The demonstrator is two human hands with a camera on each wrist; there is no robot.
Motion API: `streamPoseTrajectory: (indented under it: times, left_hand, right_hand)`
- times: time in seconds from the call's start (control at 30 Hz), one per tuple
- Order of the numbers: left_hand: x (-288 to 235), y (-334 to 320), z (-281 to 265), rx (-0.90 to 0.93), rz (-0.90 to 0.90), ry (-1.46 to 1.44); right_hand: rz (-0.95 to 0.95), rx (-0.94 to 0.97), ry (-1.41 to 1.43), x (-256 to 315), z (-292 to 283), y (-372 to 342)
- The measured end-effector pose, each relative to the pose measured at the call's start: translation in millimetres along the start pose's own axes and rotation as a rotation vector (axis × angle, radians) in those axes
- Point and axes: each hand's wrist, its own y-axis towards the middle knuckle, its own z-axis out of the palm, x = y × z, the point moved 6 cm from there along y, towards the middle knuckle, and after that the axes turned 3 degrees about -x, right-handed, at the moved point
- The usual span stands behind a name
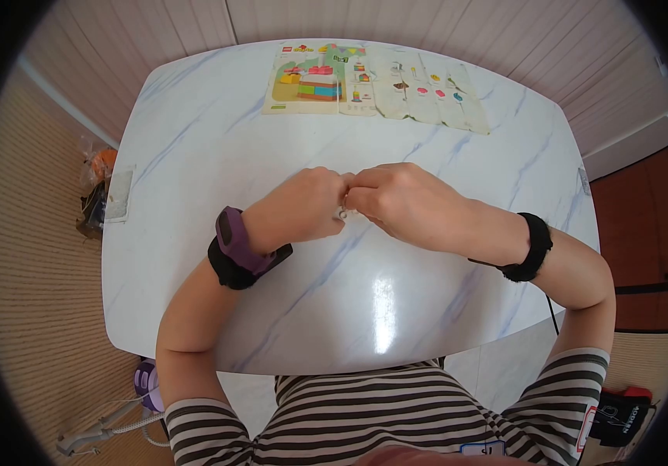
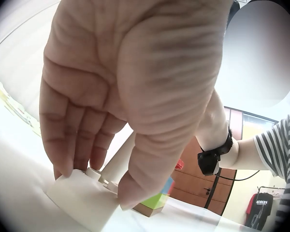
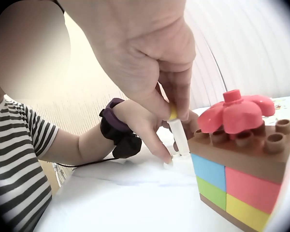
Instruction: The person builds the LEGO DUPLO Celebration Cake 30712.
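Observation:
Both hands meet above the middle of the table. The left hand [image 1: 303, 203] holds a white studded brick [image 2: 79, 198] between thumb and fingers, the brick lying low in the left wrist view. Between thumb and fingertips the right hand [image 1: 419, 206] pinches the yellow top [image 3: 172, 112] of a whitish upright stick [image 3: 180, 137]. The stick's lower end is at the white brick; whether it is seated on the studs I cannot tell. Beside the hands in the right wrist view stands a stack of coloured bricks [image 3: 246, 188] with a pink flower piece [image 3: 237, 116] on its brown top.
A printed picture sheet [image 1: 314, 81] lies unfolded at the table's far edge. A whitish patch [image 1: 119, 194] is on the table's left edge. The marbled table [image 1: 295, 311] extends between the person's body and the hands.

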Motion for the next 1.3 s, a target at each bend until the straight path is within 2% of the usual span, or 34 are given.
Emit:
streamPoseTrajectory:
  times: [0.43, 0.53, 0.63, 0.73, 0.83, 0.87, 0.93, 1.0, 1.17, 1.2, 1.3]
  left_hand:
    - [11.2, 3.9, 1.2, 0.057, 0.005, -0.114]
    - [11.4, 3.6, 0.8, 0.047, 0.02, -0.134]
    - [10.4, 3.7, 0.2, 0.074, 0.014, -0.109]
    - [8.1, 3.0, -3.0, 0.081, 0.035, -0.083]
    - [9.1, 1.9, -1.9, 0.055, 0.071, -0.043]
    - [9.4, 2.4, -1.2, 0.045, 0.085, -0.024]
    - [13.9, 2.2, 0.4, 0.058, 0.065, 0.017]
    - [16.4, 1.3, -0.5, 0.062, 0.028, 0.055]
    - [13.5, 1.3, -12.9, 0.063, -0.104, 0.104]
    - [14.0, 2.8, -15.5, 0.044, -0.121, 0.132]
    - [23.7, 8.7, -19.2, -0.031, -0.154, 0.186]
  right_hand:
    - [-0.207, 0.017, -0.073, -1.9, 2.2, 2.4]
    - [-0.189, 0.057, -0.073, -5.4, 6.3, 4.1]
    - [-0.201, -0.023, -0.017, -6.8, 6.6, 4.6]
    - [-0.067, 0.146, 0.102, -8.4, 2.7, 1.8]
    - [0.025, -0.144, 0.213, -16.9, -50.8, -10.7]
    - [-0.002, -0.218, 0.113, -25.5, -62.7, -20.2]
    - [0.175, -0.163, 0.183, -42.4, -67.2, -45.1]
    - [0.301, -0.109, 0.226, -54.8, -58.5, -73.4]
    - [0.503, 0.002, 0.389, -78.0, 11.5, -117.7]
    - [0.559, -0.044, 0.456, -80.8, 18.4, -116.7]
    - [0.565, 0.023, 0.336, -83.7, 21.1, -101.4]
